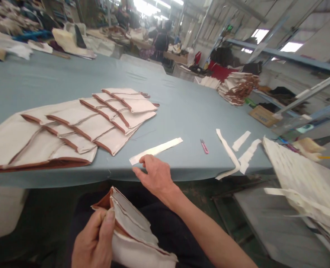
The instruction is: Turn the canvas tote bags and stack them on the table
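Observation:
My left hand [95, 236] grips a cream fabric bag [138, 238] with brown binding by its upper edge, between thumb and fingers. The bag is tilted over my lap, and its mouth shows a brown inside. At the table's front edge my right hand [155, 173] is held over the near end of a white strip [167, 145], thumb and forefinger apart. Whether a fingertip touches the strip I cannot tell. To the left, overlapping cream bags [95, 121] with brown edges lie in a fanned row.
Small pink thread snips [204, 147] lie right of the strip. Several cream scraps [228, 152] are further right. A stack of pale strips [307, 182] stands beside the blue-grey table [181, 108]. A bundle of cream-and-brown pieces [237, 87] sits at the far right corner.

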`<state>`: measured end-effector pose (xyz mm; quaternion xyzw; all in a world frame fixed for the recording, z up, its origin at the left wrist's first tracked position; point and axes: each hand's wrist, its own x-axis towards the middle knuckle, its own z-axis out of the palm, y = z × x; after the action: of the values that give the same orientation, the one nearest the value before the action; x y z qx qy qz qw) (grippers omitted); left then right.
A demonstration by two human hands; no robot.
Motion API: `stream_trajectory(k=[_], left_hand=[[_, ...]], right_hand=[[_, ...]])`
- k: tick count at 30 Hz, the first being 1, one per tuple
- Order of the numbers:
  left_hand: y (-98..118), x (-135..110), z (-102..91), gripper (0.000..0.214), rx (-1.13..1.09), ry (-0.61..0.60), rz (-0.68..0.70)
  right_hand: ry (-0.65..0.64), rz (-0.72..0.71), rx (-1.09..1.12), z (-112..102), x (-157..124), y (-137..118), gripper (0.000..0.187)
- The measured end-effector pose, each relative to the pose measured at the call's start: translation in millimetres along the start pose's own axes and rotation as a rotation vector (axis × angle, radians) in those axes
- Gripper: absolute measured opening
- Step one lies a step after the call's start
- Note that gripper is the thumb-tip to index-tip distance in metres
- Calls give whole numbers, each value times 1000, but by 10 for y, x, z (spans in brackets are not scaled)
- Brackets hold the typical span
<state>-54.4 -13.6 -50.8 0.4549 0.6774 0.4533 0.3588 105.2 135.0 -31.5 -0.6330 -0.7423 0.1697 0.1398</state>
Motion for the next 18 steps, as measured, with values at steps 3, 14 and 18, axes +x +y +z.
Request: stream_trajectory(k=[3, 14, 18], left_hand=[[4, 33, 19, 44, -26, -28, -14], [59, 96, 55, 41, 29, -11, 3], [-18, 163, 35, 39, 118, -9, 89]], right_hand=[[-9, -8, -87, 183, 151, -32, 35], [-73, -9, -162, 216, 206, -18, 20], [-95, -13, -52, 204, 310, 38, 17]])
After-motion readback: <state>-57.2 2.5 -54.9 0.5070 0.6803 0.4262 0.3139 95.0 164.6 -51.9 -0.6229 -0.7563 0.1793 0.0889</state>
